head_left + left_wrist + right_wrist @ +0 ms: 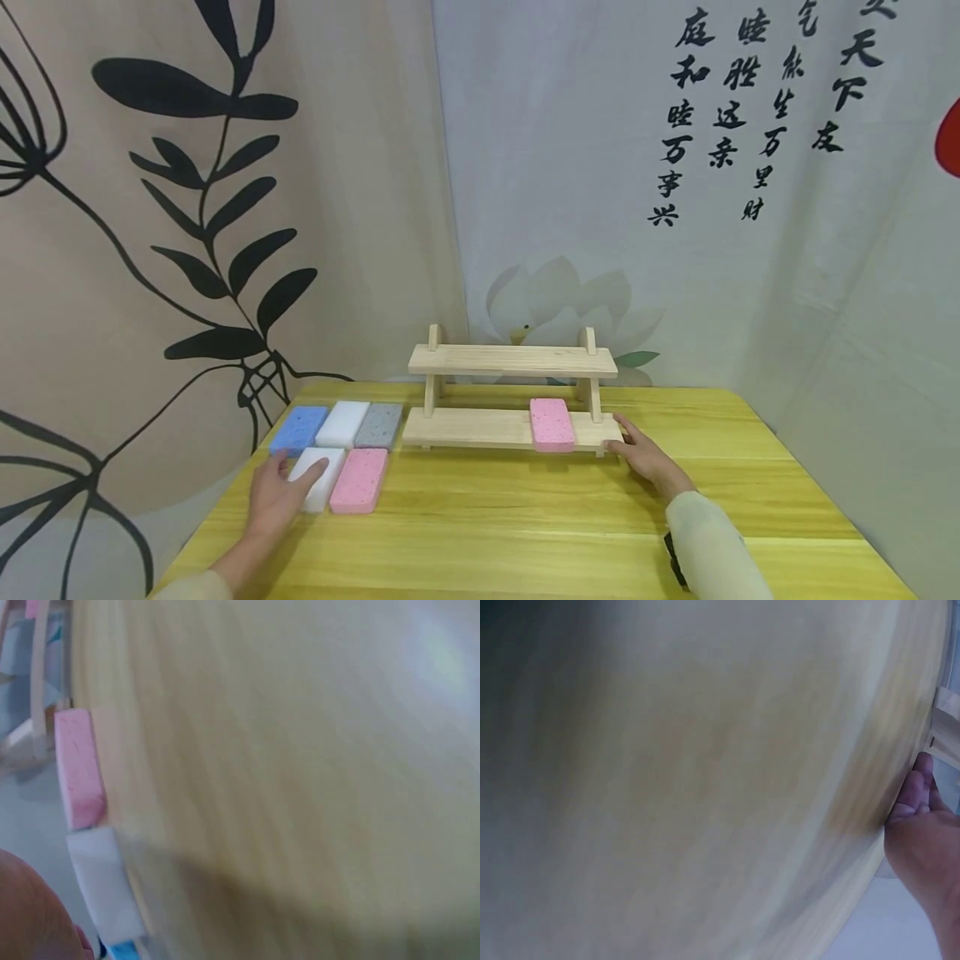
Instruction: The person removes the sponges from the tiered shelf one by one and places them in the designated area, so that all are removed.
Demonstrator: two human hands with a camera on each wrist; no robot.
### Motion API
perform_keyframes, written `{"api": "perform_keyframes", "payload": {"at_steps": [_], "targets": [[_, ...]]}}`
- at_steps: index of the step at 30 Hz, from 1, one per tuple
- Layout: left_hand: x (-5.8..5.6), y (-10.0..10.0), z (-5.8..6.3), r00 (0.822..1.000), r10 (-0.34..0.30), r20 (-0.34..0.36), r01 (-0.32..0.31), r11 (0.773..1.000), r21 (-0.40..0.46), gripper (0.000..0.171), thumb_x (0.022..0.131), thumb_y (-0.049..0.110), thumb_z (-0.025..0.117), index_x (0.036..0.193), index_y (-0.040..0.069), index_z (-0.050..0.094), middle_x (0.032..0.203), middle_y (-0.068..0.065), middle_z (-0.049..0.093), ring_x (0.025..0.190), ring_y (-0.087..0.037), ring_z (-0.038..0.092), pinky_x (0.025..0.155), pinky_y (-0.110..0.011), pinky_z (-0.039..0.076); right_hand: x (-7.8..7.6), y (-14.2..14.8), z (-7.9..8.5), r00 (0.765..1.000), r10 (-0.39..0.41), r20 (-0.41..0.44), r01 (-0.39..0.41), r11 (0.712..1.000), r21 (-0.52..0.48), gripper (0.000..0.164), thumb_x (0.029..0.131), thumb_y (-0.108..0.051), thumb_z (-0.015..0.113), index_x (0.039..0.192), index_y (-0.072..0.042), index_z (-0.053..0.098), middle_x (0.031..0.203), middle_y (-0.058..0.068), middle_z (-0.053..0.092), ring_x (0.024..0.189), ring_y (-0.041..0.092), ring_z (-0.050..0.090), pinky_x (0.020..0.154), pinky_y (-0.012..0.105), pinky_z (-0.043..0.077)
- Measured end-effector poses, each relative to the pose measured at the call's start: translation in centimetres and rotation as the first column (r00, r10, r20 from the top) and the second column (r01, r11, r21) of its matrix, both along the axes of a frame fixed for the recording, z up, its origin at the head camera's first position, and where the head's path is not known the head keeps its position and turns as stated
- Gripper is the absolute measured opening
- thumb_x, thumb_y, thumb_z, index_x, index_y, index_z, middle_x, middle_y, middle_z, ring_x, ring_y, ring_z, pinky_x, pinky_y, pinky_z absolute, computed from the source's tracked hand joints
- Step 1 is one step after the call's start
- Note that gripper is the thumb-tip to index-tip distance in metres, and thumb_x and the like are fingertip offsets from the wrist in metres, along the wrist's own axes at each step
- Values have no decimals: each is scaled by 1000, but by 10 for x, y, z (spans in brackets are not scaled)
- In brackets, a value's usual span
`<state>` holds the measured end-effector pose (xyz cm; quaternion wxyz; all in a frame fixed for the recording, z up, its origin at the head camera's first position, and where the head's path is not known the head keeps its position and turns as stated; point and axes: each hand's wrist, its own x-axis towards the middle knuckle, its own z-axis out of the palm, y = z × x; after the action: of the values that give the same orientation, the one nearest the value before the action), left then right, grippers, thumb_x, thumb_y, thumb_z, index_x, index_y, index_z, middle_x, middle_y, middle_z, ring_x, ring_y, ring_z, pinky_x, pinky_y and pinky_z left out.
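My left hand (272, 495) is over the left edge of the front white sponge (324, 481), thumb and fingers spread apart. That sponge lies flat on the table beside a pink sponge (360, 482); both also show in the left wrist view, white (106, 885) and pink (79, 769). Behind them lie a blue sponge (297, 429), another white sponge (342, 424) and a grey sponge (378, 426). With fingers behind and thumb in front, my right hand (647, 457) grips the right end of the two-tier wooden rack's lower shelf (468, 427). A second pink sponge (552, 425) sits on that shelf.
The rack's upper shelf (512, 360) bears nothing. Beneath everything is a yellow wood-grain table (495, 533). Printed curtains (555, 167) hang behind and beside it.
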<state>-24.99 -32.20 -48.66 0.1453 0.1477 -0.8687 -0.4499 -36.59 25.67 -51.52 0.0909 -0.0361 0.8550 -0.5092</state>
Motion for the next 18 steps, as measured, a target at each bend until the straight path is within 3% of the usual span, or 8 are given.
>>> {"api": "perform_keyframes", "payload": {"at_steps": [9, 18], "targets": [[-12, 39, 17, 996, -44, -73, 50, 996, 79, 82, 93, 32, 69, 150, -8, 26, 138, -29, 38, 124, -41, 37, 102, -53, 36, 5, -3, 5, 1000, -5, -7, 5, 1000, 26, 89, 95, -51, 58, 160, -15, 9, 154, 39, 17, 139, 54, 24, 109, 66, 25], [-29, 90, 25, 983, -127, -131, 151, 969, 194, 82, 91, 39, 71, 150, 1, 31, 136, -21, 40, 125, -38, 39, 102, -49, 38, 3, -2, 3, 1000, 16, -11, -16, 1000, 6, 91, 95, -49, 60, 160, -13, 8, 155, 39, 13, 141, 53, 17, 110, 66, 23]]}}
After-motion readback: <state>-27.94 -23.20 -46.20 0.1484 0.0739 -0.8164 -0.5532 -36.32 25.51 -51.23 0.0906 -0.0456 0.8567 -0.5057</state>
